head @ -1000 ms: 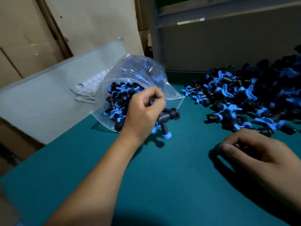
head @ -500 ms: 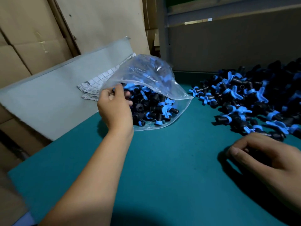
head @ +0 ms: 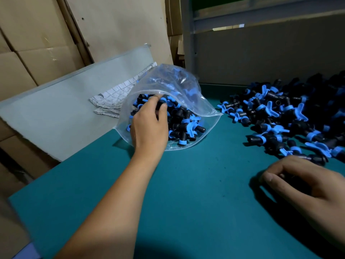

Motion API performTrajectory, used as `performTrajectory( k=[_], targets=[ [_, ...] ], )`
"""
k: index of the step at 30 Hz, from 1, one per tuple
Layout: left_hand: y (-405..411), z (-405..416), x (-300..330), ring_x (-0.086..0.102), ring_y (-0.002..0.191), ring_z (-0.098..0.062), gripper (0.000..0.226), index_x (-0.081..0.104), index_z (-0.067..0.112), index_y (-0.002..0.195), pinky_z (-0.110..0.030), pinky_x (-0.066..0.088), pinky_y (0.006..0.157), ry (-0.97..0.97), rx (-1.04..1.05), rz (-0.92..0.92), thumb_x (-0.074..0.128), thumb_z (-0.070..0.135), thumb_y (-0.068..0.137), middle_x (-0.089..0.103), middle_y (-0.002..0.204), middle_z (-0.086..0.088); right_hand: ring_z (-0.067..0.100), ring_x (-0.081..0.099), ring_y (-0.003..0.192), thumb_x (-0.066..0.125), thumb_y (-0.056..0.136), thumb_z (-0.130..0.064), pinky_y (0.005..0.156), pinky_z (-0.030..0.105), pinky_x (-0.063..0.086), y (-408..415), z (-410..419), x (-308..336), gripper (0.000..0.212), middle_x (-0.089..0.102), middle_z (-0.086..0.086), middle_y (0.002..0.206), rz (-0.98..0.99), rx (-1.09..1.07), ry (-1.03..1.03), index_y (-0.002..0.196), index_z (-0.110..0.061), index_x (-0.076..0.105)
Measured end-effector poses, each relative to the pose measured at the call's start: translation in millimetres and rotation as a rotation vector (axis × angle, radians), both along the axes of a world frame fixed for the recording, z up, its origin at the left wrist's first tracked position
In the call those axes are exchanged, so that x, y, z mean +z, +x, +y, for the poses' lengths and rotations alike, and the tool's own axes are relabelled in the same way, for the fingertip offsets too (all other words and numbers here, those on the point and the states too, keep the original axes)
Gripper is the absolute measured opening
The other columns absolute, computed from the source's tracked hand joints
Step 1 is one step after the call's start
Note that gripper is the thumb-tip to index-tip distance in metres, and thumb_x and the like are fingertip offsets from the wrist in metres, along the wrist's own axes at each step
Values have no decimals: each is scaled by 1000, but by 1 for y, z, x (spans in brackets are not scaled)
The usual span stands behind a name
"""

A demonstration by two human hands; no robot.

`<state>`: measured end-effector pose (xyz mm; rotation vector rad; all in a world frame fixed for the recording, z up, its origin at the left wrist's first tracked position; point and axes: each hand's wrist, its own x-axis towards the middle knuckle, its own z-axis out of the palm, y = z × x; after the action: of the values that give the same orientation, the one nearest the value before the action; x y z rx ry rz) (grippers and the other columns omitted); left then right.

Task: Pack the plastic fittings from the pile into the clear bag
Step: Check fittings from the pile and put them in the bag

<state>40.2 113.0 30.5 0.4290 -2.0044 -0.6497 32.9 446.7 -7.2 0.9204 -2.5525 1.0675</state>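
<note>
No text, label, brand, number or sign can be read anywhere. The folded cloth or paper [head: 119, 100] at the far left edge of the counter [head: 186, 184] bears a grid of dark lines and a few dark marks, but these are too small and blurred to make out as letters. The cardboard boxes [head: 37, 53] behind it show no legible print.
</note>
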Motion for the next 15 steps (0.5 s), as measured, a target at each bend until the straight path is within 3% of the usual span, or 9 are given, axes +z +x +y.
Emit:
performTrajectory(
  k=[2, 6, 12, 15],
  targets=[
    [-1, -4, 1, 65, 114, -18, 31, 70, 25, 131, -35, 51, 93, -65, 50, -48, 53, 25, 106, 73, 125, 6, 2, 69, 87, 55, 95, -68, 66, 14, 47, 0, 0, 0, 37, 70, -17, 107, 2, 2, -1, 109, -37, 70],
    [-3, -2, 2, 65, 112, -29, 32, 72, 21, 130, -44, 52, 89, -114, 152, -78, 53, 20, 105, 71, 125, -2, 1, 68, 87, 54, 96, -67, 67, 12, 46, 0, -1, -1, 36, 70, -17, 105, 3, 8, 1, 105, -37, 70],
    [-9, 8, 0, 46, 135, -34, 68, 33, 15, 161, -49, 45, 104, -279, 137, -399, 47, 44, 101, 54, 149, -10, 3, 68, 89, 56, 95, -65, 68, 15, 47, 0, -3, -1, 34, 70, -16, 103, 27, 18, -18, 105, -35, 71],
    [-12, 2, -6, 40, 138, -36, 65, 28, 15, 163, -53, 44, 110, -275, 100, -404, 52, 23, 103, 44, 154, -11, 3, 68, 89, 56, 95, -64, 68, 15, 46, 2, -3, 1, 31, 70, -16, 103, 23, 27, -12, 102, -37, 70]
  ],
)
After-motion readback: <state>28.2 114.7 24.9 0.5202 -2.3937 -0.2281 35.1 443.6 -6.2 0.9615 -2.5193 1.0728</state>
